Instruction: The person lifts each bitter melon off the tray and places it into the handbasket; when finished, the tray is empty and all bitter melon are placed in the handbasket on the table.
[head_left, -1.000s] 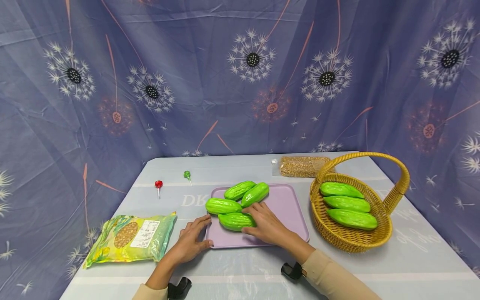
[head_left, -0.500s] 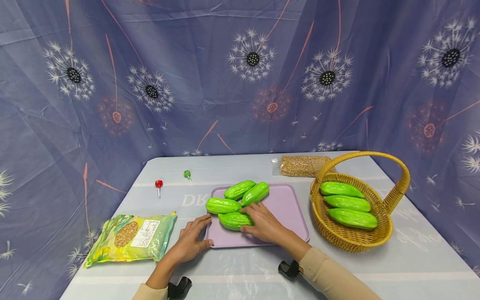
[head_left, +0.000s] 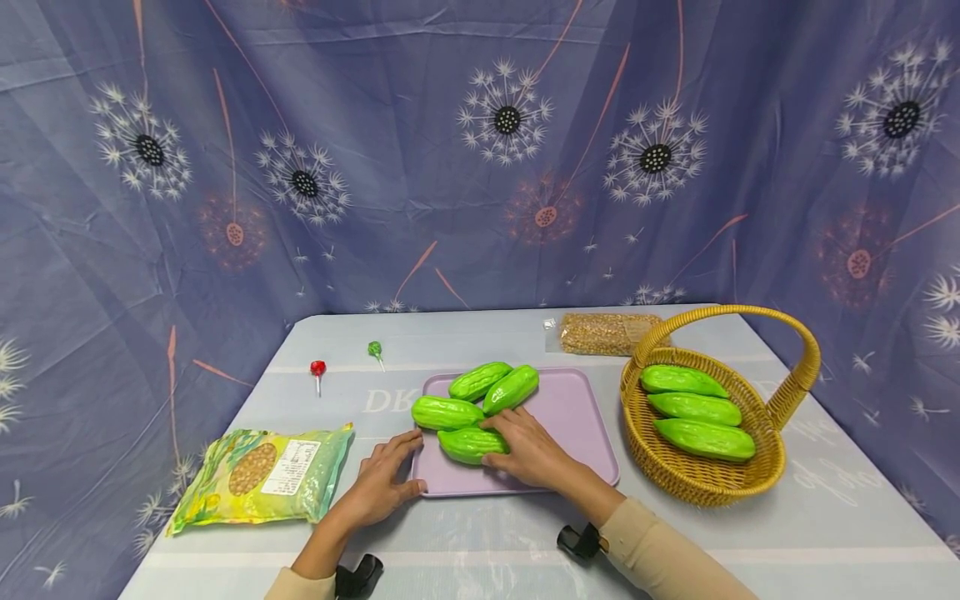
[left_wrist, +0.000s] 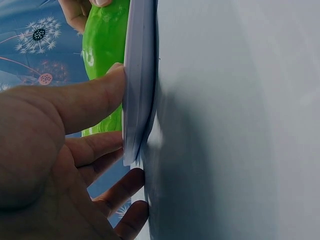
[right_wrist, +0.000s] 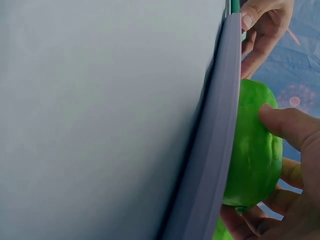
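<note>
On the lilac tray [head_left: 566, 425] lie several green, ridged bitter melons, among them a left one [head_left: 447, 412] and two farther back. My right hand [head_left: 531, 446] grips the right end of the nearest bitter melon [head_left: 468, 444], thumb on the near side and fingers over the far side. The right wrist view shows this bitter melon [right_wrist: 254, 150] low beside the tray's rim, between thumb and fingers. My left hand [head_left: 386, 482] rests at the tray's front left corner. In the left wrist view its thumb [left_wrist: 100, 95] touches the rim, the other fingers loosely extended.
Right of the tray stands a wicker basket [head_left: 652, 475] holding three bitter melons [head_left: 693, 408]. A bag of beans [head_left: 262, 479] lies on the left. Behind are a red lollipop [head_left: 318, 368], a green lollipop [head_left: 375, 349] and a clear packet of grain [head_left: 609, 333].
My right hand has shifted very slightly left along the nearest bitter melon, its grip otherwise alike. The left hand, the tray and the other bitter melons stay in place.
</note>
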